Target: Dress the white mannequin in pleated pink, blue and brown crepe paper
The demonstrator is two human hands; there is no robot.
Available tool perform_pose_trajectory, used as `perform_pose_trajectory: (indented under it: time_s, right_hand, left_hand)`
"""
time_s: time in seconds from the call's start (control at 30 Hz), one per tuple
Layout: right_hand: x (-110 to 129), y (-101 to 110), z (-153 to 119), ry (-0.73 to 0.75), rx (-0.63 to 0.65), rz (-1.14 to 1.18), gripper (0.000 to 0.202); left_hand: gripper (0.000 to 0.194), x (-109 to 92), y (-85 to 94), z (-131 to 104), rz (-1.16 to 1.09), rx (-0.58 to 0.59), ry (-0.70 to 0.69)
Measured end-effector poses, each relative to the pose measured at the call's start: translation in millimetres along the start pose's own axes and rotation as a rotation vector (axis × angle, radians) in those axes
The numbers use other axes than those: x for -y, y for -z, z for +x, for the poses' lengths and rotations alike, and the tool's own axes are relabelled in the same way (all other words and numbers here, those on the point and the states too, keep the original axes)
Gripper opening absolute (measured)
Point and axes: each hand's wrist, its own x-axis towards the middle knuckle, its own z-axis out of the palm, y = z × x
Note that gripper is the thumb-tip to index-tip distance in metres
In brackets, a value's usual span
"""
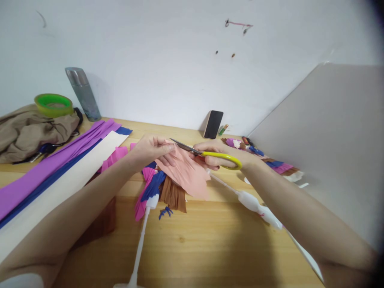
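Note:
My left hand [157, 150] pinches the upper edge of a sheet of peach crepe paper [189, 172]. In my right hand [217, 152] are yellow-handled scissors [222, 155], their blades pointing left, close by the left fingertips at the paper's top edge. Some right-hand fingers are hidden behind the paper and the handle. Below the peach sheet lie a brown crepe piece [173, 195] and a blue crepe piece [154, 186] beside pink paper, at the top of a white plastic stick [141, 244]. A small blue scrap [165, 213] lies near them on the table.
Long purple [60, 160], blue and cream [69, 180] paper strips stretch along the left. Behind them are brown cloth [36, 132], a green tape roll [54, 105] and a bottle [84, 94]. A phone [213, 125] leans on the wall; a white plastic piece [255, 203] lies right.

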Motion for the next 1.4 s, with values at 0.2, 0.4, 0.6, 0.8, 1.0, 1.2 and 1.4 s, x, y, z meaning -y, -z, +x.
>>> perform_pose_trajectory:
  time_s: [0.2, 0.4, 0.6, 0.8, 1.0, 1.2, 1.4]
  right_hand:
    - [-8, 0, -1, 0.019, -0.018, 0.019, 0.047]
    - [-6, 0, -3, -0.034, -0.031, 0.054, 0.042]
    - [-1, 1, -2, -0.01, -0.009, 0.01, 0.046]
    - [0, 0, 1, 0.019, 0.007, -0.019, 0.049]
    - [-2, -3, 5, 0.028, -0.014, -0.004, 0.045]
    - [1, -7, 3, -0.01, -0.089, -0.023, 0.041]
    - [0, -6, 1, 0.119, -0.099, -0.136, 0.047]
  left_hand:
    - [0.02, 3, 5.1, 2, 0.009, 0.028, -0.025]
    - [0.02, 0, 4.8, 1, 0.021, 0.03, -0.01]
    - [0.018, -1, 4.7, 1, 0.024, 0.032, -0.004]
    - [0.02, 1, 2.0, 0, 0.015, 0.023, 0.003]
    - [0.017, 0, 1.6, 1, 0.011, 0.011, 0.012]
    - [0.013, 0, 4.0, 3, 0.031, -0.005, -0.005]
    - [0.013, 1, 4.1, 4, 0.048, -0.042, -0.022]
